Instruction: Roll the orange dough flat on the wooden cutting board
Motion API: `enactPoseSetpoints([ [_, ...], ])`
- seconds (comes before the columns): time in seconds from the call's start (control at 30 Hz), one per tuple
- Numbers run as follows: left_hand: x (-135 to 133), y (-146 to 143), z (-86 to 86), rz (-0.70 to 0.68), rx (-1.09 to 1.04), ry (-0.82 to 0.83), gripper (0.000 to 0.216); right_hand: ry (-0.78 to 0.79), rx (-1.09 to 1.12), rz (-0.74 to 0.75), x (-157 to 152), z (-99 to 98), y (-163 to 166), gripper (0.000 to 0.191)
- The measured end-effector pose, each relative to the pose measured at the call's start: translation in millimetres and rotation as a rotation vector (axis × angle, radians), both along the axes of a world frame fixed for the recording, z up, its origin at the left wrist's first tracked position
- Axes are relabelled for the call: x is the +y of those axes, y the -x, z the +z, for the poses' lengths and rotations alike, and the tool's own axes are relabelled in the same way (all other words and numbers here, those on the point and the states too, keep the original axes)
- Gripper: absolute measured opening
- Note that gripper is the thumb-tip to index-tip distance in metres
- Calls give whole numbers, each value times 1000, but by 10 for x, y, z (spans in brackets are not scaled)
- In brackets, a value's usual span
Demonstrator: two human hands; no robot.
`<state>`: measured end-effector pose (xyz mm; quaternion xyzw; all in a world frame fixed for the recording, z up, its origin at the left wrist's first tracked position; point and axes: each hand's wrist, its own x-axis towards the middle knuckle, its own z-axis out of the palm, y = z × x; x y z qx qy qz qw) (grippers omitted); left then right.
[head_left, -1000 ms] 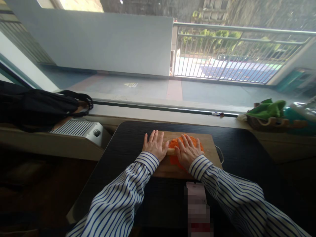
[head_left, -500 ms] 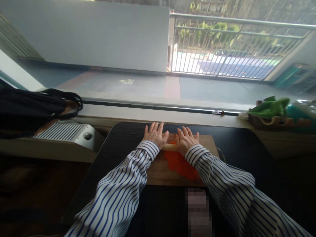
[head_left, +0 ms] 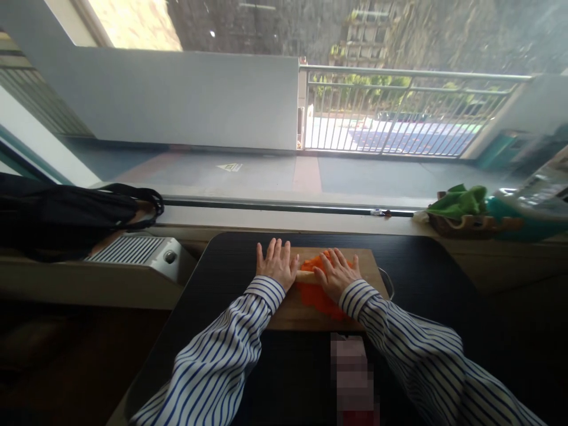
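Observation:
My left hand (head_left: 277, 265) lies flat with its fingers stretched out, palm on the left part of a light wooden rolling pin (head_left: 305, 276). My right hand (head_left: 339, 273) rests on the pin's right part, palm down and fingers spread. Both pin ends are hidden beneath my palms. Under the pin is a flattened, uneven sheet of orange dough (head_left: 322, 303), showing on the far and the near side of it. The sheet lies on a wooden cutting board (head_left: 284, 316), which has a wire loop handle (head_left: 389, 283) at its right edge.
The board is on a dark table (head_left: 231, 251). Near me on the table is a blurred-out, pixelated object (head_left: 352, 367). A black bag (head_left: 66, 216) and a white vented unit (head_left: 133, 251) stand left. Along the windowsill at right are a green cloth (head_left: 461, 201) and a teal container (head_left: 510, 207).
Both hands and the rolling pin have come back toward me over the dough, so more orange shows beyond the pin. The head view has tilted upward.

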<state>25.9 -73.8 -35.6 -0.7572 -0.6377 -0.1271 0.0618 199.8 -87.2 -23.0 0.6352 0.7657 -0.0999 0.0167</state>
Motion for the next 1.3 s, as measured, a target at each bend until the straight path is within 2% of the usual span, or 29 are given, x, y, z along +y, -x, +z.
enactPoseSetpoints([
  [0.17, 15, -56, -34, 59, -11, 56, 54, -44, 4, 6, 1, -12, 26, 61],
  [0.5, 451, -103, -8, 19, -22, 129, 58, -40, 50, -87, 248, 17, 34, 54],
  [0.87, 807, -190, -4, -3, -67, 195, 61, -39, 86, -187, 478, 15, 7, 53],
  [1.07, 640, -141, -14, -22, -43, 138, 55, -18, 88, -136, 305, 12, 44, 55],
  [1.2, 439, -67, -52, -32, -15, 98, 53, -71, 80, -61, 64, -7, 73, 56],
  [1.3, 397, -55, -54, -38, -7, 114, 53, -100, 75, -43, 4, -14, 77, 56],
])
